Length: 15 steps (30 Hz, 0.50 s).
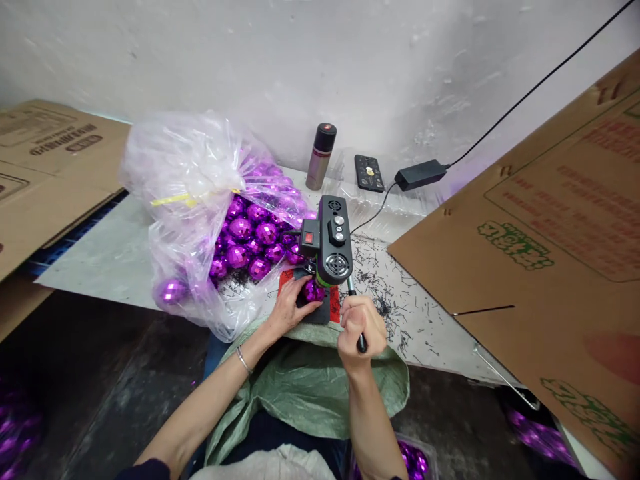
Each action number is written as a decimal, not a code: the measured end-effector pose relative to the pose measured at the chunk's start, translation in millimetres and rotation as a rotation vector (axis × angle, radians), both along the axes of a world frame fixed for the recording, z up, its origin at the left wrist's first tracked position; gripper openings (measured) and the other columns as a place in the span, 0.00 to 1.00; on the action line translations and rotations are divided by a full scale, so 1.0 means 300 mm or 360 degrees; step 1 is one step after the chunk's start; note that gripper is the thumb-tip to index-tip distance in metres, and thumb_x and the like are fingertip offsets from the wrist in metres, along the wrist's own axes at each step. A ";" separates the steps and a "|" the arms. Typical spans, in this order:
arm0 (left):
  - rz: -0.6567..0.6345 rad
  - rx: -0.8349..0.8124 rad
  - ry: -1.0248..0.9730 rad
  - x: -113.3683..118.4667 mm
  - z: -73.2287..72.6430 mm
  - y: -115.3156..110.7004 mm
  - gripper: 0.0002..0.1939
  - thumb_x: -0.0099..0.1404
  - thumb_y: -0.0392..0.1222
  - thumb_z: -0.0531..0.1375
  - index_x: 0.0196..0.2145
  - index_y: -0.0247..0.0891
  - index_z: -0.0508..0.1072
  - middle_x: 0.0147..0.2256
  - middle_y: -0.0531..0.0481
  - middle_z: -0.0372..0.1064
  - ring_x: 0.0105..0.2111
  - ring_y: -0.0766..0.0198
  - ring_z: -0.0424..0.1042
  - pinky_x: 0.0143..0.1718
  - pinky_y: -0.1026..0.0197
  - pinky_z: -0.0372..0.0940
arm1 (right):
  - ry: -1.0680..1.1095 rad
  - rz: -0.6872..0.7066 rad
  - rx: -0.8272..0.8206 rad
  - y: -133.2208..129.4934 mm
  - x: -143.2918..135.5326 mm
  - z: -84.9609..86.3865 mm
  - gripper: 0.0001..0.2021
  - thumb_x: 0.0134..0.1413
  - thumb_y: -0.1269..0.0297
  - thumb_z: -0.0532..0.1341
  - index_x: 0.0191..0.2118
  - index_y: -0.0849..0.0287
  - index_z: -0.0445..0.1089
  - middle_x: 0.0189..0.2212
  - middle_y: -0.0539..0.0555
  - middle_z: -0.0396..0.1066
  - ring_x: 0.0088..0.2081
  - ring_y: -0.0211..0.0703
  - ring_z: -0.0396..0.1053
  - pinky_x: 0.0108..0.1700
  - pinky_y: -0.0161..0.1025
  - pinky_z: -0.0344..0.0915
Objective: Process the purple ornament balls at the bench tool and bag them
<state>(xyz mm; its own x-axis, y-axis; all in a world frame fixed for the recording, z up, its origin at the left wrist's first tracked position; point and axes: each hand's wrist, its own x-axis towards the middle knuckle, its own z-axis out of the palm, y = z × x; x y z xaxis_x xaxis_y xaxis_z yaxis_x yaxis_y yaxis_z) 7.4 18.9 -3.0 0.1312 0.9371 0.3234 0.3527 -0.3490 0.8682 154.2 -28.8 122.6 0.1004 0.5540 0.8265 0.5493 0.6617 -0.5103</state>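
Observation:
My left hand (pixel 291 307) is closed around a shiny purple mirror ball (pixel 314 291), thumb and fingers on its side. The ball sits under the head of a black bench-mounted hand press (pixel 335 233), above a dark base plate (pixel 319 315) with red at its edges. My right hand (pixel 362 327) is wrapped around the black grip of the press lever (pixel 362 344), which slopes down toward me. Left of the press, several purple balls (pixel 240 228) spill from the mouth of a clear plastic bag (pixel 187 180).
Small black pins (pixel 385 307) lie scattered over the table (pixel 100 257). Behind the press are a thermos (pixel 321 157), a phone (pixel 369 173) and a power adapter (pixel 421 175) with its cable. A large cardboard box (pixel 540 253) leans at right. A green woven sack (pixel 310 383) covers my lap.

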 end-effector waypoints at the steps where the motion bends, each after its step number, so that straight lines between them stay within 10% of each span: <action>1: -0.0003 0.0013 0.0003 0.000 -0.001 -0.001 0.31 0.62 0.55 0.71 0.59 0.41 0.73 0.54 0.38 0.77 0.57 0.45 0.75 0.64 0.40 0.65 | -0.0032 -0.0010 0.0031 0.002 0.000 -0.022 0.17 0.69 0.73 0.51 0.26 0.55 0.60 0.23 0.48 0.65 0.26 0.36 0.63 0.29 0.37 0.58; 15: -0.0012 0.0031 0.0004 0.004 -0.013 -0.001 0.32 0.62 0.58 0.71 0.59 0.41 0.74 0.54 0.38 0.78 0.57 0.44 0.76 0.66 0.39 0.64 | 0.0003 -0.0124 0.0185 0.022 -0.010 -0.162 0.20 0.74 0.63 0.47 0.26 0.54 0.57 0.22 0.47 0.63 0.24 0.37 0.62 0.34 0.41 0.66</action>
